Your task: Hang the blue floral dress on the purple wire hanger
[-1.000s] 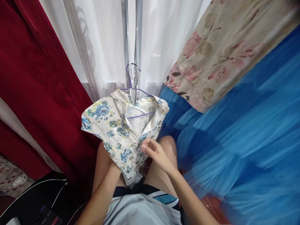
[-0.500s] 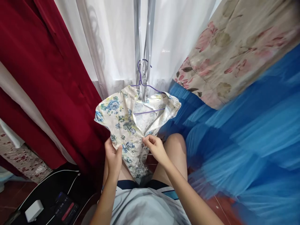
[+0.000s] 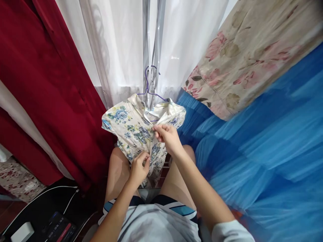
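Note:
A white blouse (image 3: 128, 126) with blue flowers hangs in front of me on a purple wire hanger (image 3: 147, 88). Its collar stands apart at the top, and the hanger's bar shows in the neck opening. With bent fingers, my right hand (image 3: 168, 136) pinches the front edge just below the neck opening. Lower on the same front edge, my left hand (image 3: 140, 166) pinches the cloth between thumb and fingers. The blouse's bottom hangs between my knees. Any button under my fingers is too small to make out.
White curtains (image 3: 118, 43) hang behind the hanger. Dark red cloth (image 3: 63, 84) hangs at left; a beige floral cloth (image 3: 227, 77) and blue tulle (image 3: 252, 151) are at right. A black surface at lower left holds a phone (image 3: 59, 228), a white charger (image 3: 22, 232) and cables.
My right hand has moved up the front edge towards the neck, drawing the opening narrower. My left hand has shifted from the blouse's left side to its middle front.

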### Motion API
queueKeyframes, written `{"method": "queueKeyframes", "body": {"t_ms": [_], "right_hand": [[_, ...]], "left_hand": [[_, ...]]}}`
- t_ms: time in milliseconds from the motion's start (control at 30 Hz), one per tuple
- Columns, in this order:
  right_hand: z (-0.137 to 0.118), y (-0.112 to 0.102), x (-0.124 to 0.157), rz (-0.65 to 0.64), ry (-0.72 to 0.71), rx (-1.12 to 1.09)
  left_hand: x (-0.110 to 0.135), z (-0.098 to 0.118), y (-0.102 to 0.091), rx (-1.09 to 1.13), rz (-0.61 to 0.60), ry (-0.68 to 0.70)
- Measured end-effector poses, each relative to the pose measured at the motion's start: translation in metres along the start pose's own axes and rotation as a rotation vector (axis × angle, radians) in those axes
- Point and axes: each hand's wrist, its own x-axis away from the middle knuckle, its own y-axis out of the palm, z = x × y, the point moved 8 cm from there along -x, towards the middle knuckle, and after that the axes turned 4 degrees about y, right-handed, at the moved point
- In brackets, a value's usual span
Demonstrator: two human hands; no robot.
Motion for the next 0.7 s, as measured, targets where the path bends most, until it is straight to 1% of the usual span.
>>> {"method": "queueKeyframes", "body": {"t_ms": [100, 167, 233, 300, 333, 400, 433, 500, 533, 567, 633, 700], "right_hand": [[-0.049, 0.011, -0.038, -0.016, -0.104, -0.037], [-0.074, 0.019, -0.055, 0.003, -0.159, -0.056], [-0.087, 0.025, -0.061, 0.018, -0.184, -0.079], [-0.090, 0.030, -0.058, 0.008, -0.207, -0.098], [-0.089, 0.031, -0.054, 0.001, -0.219, -0.098], [-0.086, 0.033, -0.044, -0.015, -0.243, -0.070], [-0.084, 0.034, -0.040, -0.024, -0.252, -0.041], [-0.083, 0.036, -0.033, -0.042, -0.272, 0.028], [-0.084, 0.037, -0.031, -0.048, -0.287, 0.060], [-0.085, 0.037, -0.031, -0.050, -0.302, 0.091], [-0.085, 0.037, -0.034, -0.035, -0.329, 0.145], [-0.082, 0.035, -0.041, 0.003, -0.363, 0.173]], "left_hand": [[-0.002, -0.015, -0.004, -0.009, -0.047, -0.024], [-0.005, -0.029, -0.007, -0.018, -0.075, -0.037], [-0.010, -0.038, -0.010, -0.026, -0.096, -0.043], [-0.020, -0.036, -0.020, -0.029, -0.084, -0.027], [-0.027, -0.030, -0.028, -0.024, -0.051, -0.009], [-0.048, -0.005, -0.053, 0.005, 0.068, 0.052], [-0.061, 0.011, -0.067, 0.022, 0.135, 0.093], [-0.089, 0.049, -0.096, 0.032, 0.280, 0.219], [-0.105, 0.067, -0.105, 0.021, 0.289, 0.286], [-0.120, 0.082, -0.109, -0.004, 0.264, 0.337], [-0.145, 0.106, -0.109, -0.099, 0.183, 0.425], [-0.160, 0.121, -0.106, -0.199, 0.151, 0.491]]}}
